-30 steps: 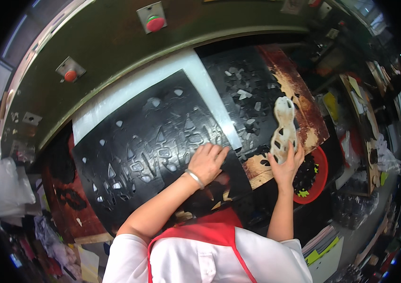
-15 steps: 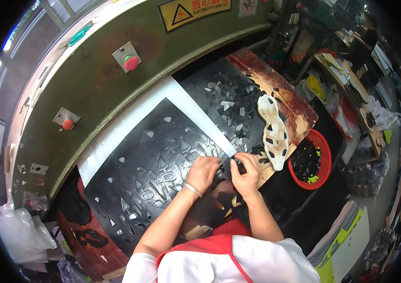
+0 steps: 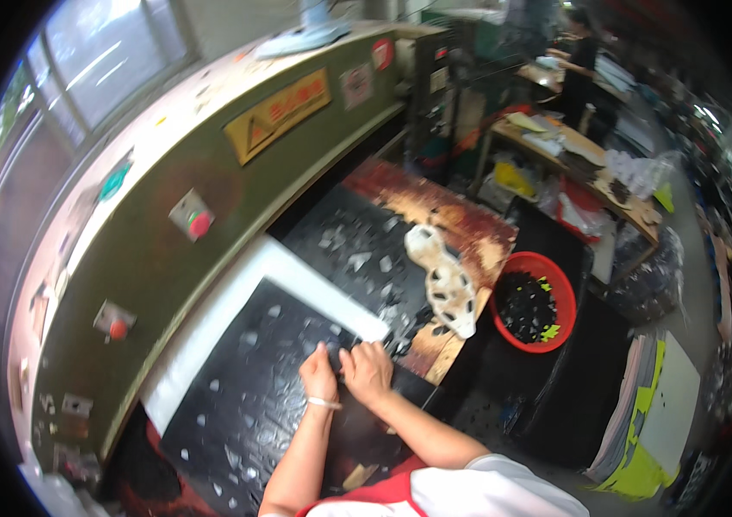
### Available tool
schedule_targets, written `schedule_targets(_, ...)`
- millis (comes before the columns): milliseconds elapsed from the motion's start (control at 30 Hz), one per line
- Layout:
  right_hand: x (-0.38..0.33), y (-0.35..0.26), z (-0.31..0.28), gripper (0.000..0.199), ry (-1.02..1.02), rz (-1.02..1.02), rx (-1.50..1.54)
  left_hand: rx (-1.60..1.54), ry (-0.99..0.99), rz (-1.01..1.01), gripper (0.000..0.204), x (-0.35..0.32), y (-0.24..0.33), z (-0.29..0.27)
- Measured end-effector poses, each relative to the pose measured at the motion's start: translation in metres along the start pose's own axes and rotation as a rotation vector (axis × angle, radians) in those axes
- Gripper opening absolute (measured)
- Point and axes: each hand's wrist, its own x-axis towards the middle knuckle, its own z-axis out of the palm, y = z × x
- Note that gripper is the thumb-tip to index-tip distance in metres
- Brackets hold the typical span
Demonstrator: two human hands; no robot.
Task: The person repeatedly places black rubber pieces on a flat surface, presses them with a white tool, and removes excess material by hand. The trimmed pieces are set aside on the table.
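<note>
Both hands side by side, touching, on the black perforated rubber-like sheet (image 3: 245,405) w/ cut-out holes. Left hand (image 3: 319,376) has fingers curled down onto sheet edge, looks like pinching it; thin white band at the wrist. Right hand (image 3: 369,370) likewise closed over same edge, knuckles up. Fingertips hidden under the hands + motion blur, so can't confirm what exactly is gripped.

Sheet lies flat on white cutting board (image 3: 297,276), near edge of sheet cut off by person's arms and red-white top. Second black sheet w/ scattered grey scraps (image 3: 357,241) just beyond, on worn brown wooden bench top (image 3: 461,228). White shoe-shaped cutting die w/ openings (image 3: 443,280) rests near bench's right edge. Red round plastic basin (image 3: 566,297) just beside it, holds black offcuts, a few yellow-green bits; contents too small to ID. Olive-green press beam w/ red buttons (image 3: 168,233) behind board. Another person in the background top right, blurred.
</note>
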Motion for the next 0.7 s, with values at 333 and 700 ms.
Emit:
schedule_targets(333, -0.03, 0.045, 0.011, 0.02, 0.046, -0.014, 0.042, -0.255, 0.372, 0.456, 0.037, 0.121, 0.229, -0.064)
schedule_targets(700, 0.005, 0.003, -0.051, 0.017, -0.23, 0.007, 0.17, 0.94, 0.231, 0.792, 0.018, 0.059, 0.332, -0.147)
